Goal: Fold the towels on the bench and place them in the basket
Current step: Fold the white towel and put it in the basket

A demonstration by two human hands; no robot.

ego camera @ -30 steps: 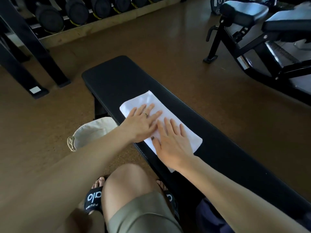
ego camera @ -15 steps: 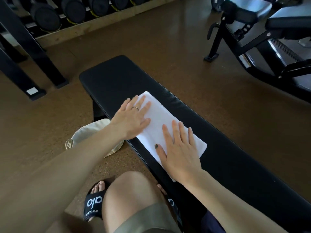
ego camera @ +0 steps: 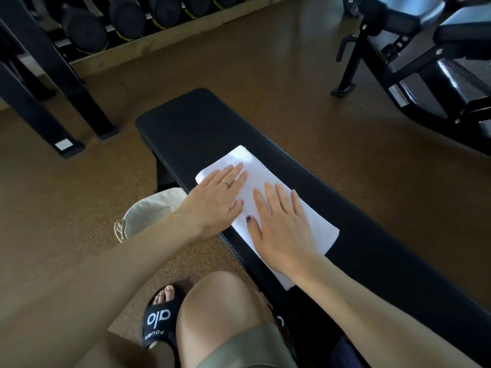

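Note:
A white towel [ego camera: 316, 220], folded into a long strip, lies flat along the black bench [ego camera: 202, 123]. My left hand [ego camera: 218, 197] presses flat on the strip's far end, fingers straight. My right hand [ego camera: 281, 224] lies flat on the middle and near part of the strip, fingers spread and straight. A cream fabric basket [ego camera: 148, 211] stands on the floor just left of the bench, partly hidden behind my left forearm.
A dumbbell rack [ego camera: 127, 17] and its black legs [ego camera: 66, 102] stand at the far left. Another black exercise machine [ego camera: 414, 62] fills the upper right. Brown floor surrounds the bench. My knee [ego camera: 220, 309] and a black slipper [ego camera: 159, 317] are at the bottom.
My hands, close together a second ago, slid apart along the towel and have now drawn back toward each other. The towel stays flat on the bench.

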